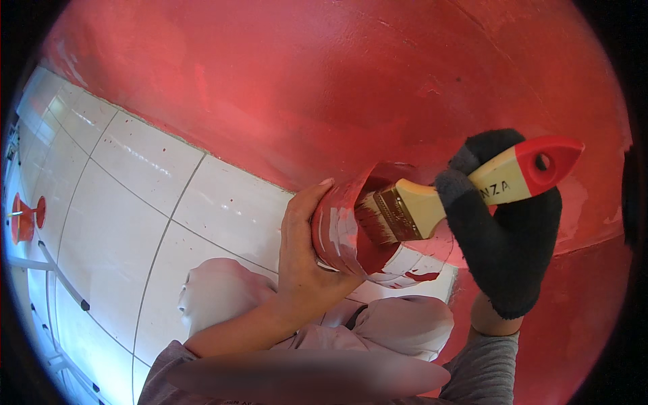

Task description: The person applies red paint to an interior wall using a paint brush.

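Note:
My bare left hand (pixel 304 256) is wrapped round the side of a paint-smeared container (pixel 335 229), which tilts with its mouth toward the right. Red paint (pixel 379 255) shows inside it. In a black glove, my right hand (pixel 516 253) grips a flat paintbrush (pixel 496 182) by its pale wooden handle, which ends in red with a hanging hole. The brush's bristles, stained red, are inside the container's mouth, and their tips are partly hidden. A white, red-streaked surface (pixel 412 266) shows just below the brush; whether it belongs to the container I cannot tell.
A red painted wall (pixel 304 81) rises in front and continues down the right side. White floor tiles (pixel 135 189) with small red spots lie to the left. My bent knees (pixel 226 290) are below the container. At the far left are an orange object (pixel 24 219) and grey metal legs (pixel 64 277).

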